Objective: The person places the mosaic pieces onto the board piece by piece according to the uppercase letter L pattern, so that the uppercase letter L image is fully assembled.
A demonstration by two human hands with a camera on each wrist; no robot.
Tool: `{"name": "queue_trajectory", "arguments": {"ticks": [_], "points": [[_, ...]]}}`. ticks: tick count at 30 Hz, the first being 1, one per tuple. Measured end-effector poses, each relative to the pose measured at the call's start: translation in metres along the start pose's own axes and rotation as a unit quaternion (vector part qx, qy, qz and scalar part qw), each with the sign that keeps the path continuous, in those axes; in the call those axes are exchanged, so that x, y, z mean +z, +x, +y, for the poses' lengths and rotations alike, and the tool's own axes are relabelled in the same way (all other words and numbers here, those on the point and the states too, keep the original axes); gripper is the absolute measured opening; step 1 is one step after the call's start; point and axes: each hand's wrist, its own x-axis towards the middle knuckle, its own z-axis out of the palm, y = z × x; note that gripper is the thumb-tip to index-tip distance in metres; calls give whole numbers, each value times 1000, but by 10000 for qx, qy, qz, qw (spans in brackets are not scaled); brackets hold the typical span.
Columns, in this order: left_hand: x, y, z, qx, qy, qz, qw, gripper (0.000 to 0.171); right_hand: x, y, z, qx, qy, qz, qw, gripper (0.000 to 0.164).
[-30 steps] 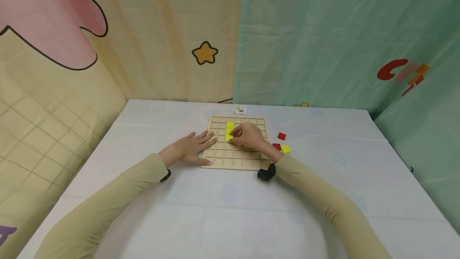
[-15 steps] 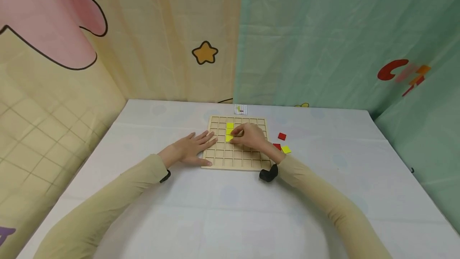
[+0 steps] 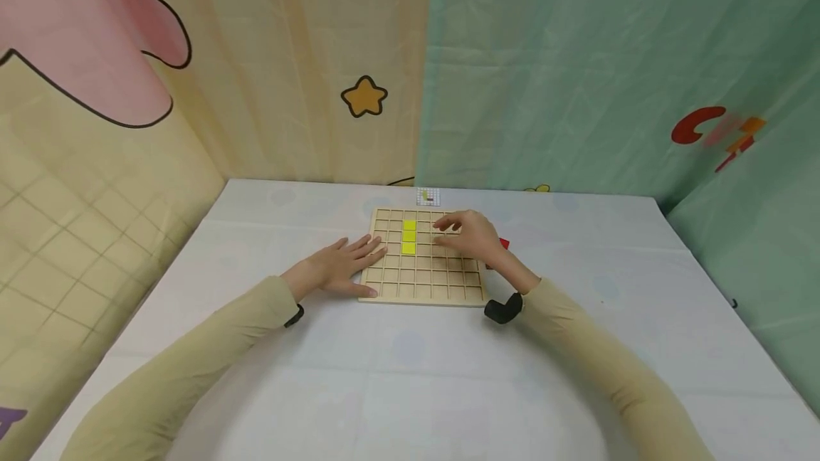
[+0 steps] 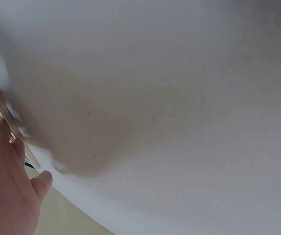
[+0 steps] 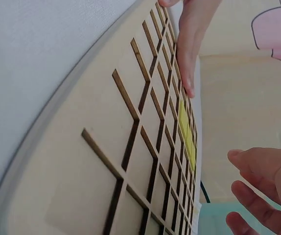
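Note:
A wooden grid board (image 3: 423,276) lies on the white-covered table, with a column of three yellow square tiles (image 3: 409,236) set in its cells. My left hand (image 3: 336,267) rests spread along the board's left edge, fingers straight; in the left wrist view the left hand (image 4: 6,181) shows beside the wooden rim. Over the right part of the board hovers my right hand (image 3: 472,237), thumb and fingers apart and nothing between them. The right wrist view shows that right hand (image 5: 265,191) clear of the grid and the yellow tiles (image 5: 186,132).
Red tiles (image 3: 504,243) lie right of the board, partly hidden behind the right hand and wrist. A small printed grid card (image 3: 428,196) lies beyond the board's far edge. Patterned curtains (image 3: 307,77) hang behind the table (image 3: 397,390).
My right hand has let go of the lowest yellow tile in the column and moved right and up off it. The left hand stays where it was.

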Motion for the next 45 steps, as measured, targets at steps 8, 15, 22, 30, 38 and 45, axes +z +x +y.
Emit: {"name": "queue_trajectory", "arguments": {"ticks": [8, 15, 22, 30, 38, 45], "points": [[1, -1, 0, 1, -22, -5, 10000, 90, -23, -11, 22, 3, -66, 15, 10000, 33], [1, -1, 0, -6, -16, 5, 10000, 90, -41, -22, 49, -190, -44, 52, 9998, 34], [-1, -1, 1, -12, 10, -7, 10000, 89, -55, -36, 70, -25, -42, -2, 10000, 35], [-2, -2, 2, -39, 8, -15, 10000, 89, -65, -50, 95, -12, -28, -32, 10000, 32], [-3, -2, 3, -66, 15, -43, 10000, 89, -69, -64, 108, -76, -35, -277, 9996, 33], [-2, -1, 2, -65, 18, -42, 10000, 89, -64, -69, 118, -73, -84, -498, 9987, 35]]}}
